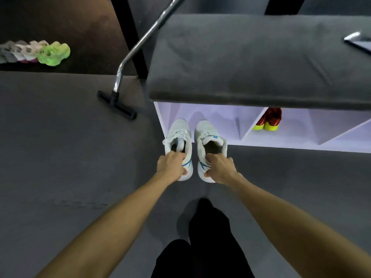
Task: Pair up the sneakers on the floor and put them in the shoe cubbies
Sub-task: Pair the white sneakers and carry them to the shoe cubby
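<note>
A: Black trouser legs (208, 237) at the bottom, nearest cam, both bare forearms reaching fwd over grey floor (60, 157) toward the shoe cubbies (301, 137).

B: Hands?

A: Left hand (170, 164) grips the heel of the left white sneaker (178, 135), fingers hooked into the collar, thumb on the outside at the back. Right hand (219, 167) does the same w/ the right white sneaker (208, 137). Both clamped on, one shoe each.

B: Where's the pair vs the cubbies?

A: Side by side, toes pointing into the leftmost cubby opening, heels sticking out in front of the cubby's front edge. Can't tell if soles rest on the cubby floor or hang just above.

B: Anything else in the cubbies?

A: Red sneakers w/ yellow soles (269, 120) in the next compartment to the right. Grey cushion (251, 57) lies on top of the cubbies, phone (359, 42) at its right end.

B: Left of the cubbies?

A: Vacuum head (117, 105) on a metal tube just beside the unit. Farther left, well apart, a row of sneakers (32, 52), blurred, green one nearest the cubbies.
</note>
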Available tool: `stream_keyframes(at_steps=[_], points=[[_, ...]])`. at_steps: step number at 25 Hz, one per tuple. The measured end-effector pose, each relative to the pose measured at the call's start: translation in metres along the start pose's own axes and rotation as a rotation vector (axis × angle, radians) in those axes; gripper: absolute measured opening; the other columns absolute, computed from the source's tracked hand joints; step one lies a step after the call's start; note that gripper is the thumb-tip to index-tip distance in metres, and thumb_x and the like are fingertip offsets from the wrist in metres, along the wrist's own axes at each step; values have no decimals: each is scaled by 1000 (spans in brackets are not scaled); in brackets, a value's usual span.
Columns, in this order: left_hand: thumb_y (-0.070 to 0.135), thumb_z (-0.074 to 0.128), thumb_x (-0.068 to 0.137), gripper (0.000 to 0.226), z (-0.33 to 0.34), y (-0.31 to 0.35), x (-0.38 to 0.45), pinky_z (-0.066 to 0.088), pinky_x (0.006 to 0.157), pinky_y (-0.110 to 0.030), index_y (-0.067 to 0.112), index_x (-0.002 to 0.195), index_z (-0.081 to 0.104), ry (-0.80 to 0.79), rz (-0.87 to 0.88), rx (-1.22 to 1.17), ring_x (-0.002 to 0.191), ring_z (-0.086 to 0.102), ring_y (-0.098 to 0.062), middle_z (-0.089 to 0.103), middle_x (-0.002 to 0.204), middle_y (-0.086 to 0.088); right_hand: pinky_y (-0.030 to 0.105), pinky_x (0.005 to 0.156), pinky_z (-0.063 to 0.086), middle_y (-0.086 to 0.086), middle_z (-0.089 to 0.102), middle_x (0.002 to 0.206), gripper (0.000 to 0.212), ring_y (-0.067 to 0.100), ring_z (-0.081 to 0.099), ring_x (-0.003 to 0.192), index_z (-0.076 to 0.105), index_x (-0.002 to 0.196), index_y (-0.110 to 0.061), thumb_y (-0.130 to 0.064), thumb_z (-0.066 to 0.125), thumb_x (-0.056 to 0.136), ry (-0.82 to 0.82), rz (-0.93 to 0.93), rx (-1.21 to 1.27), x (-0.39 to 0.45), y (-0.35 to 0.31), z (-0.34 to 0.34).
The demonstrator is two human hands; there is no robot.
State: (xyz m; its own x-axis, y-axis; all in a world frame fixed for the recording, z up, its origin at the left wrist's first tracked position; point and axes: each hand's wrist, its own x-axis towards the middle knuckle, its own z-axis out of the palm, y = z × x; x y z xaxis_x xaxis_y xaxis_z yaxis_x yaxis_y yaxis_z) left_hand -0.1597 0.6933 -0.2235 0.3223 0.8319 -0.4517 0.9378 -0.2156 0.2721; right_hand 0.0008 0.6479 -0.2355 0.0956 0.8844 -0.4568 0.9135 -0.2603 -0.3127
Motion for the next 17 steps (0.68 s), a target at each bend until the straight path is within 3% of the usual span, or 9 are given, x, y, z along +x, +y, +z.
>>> stream_keyframes(at_steps=[5, 11, 14, 17], points=[[28, 76, 81, 25, 65, -31, 109, 38, 76, -33, 20, 100, 63, 33, 23, 14, 93, 62, -29, 64, 101, -5, 40, 89, 36, 5, 63, 103, 22, 30, 59, 100, 46, 90, -21, -22, 67, 81, 15, -12, 0, 113, 25, 64], [31, 72, 84, 38, 97, -55, 240, 42, 92, -38, 23, 118, 60, 121, 48, 81, 108, 59, -27, 62, 114, -5, 41, 94, 38, 7, 60, 114, 40, 29, 54, 113, 53, 116, -19, -24, 69, 80, 117, -40, -12, 241, 44, 102], [29, 72, 83, 36, 103, -66, 300, 40, 93, -38, 23, 117, 60, 171, 63, 113, 107, 59, -25, 63, 114, -5, 41, 95, 37, 6, 55, 122, 52, 26, 49, 120, 51, 127, -22, -28, 71, 80, 163, -42, -34, 302, 49, 109], [28, 73, 83, 37, 109, -78, 358, 39, 91, -35, 25, 118, 61, 203, 68, 128, 107, 59, -25, 64, 114, -4, 40, 96, 37, 7, 54, 127, 53, 27, 49, 121, 52, 126, -22, -29, 73, 78, 185, -29, -45, 364, 54, 116]])
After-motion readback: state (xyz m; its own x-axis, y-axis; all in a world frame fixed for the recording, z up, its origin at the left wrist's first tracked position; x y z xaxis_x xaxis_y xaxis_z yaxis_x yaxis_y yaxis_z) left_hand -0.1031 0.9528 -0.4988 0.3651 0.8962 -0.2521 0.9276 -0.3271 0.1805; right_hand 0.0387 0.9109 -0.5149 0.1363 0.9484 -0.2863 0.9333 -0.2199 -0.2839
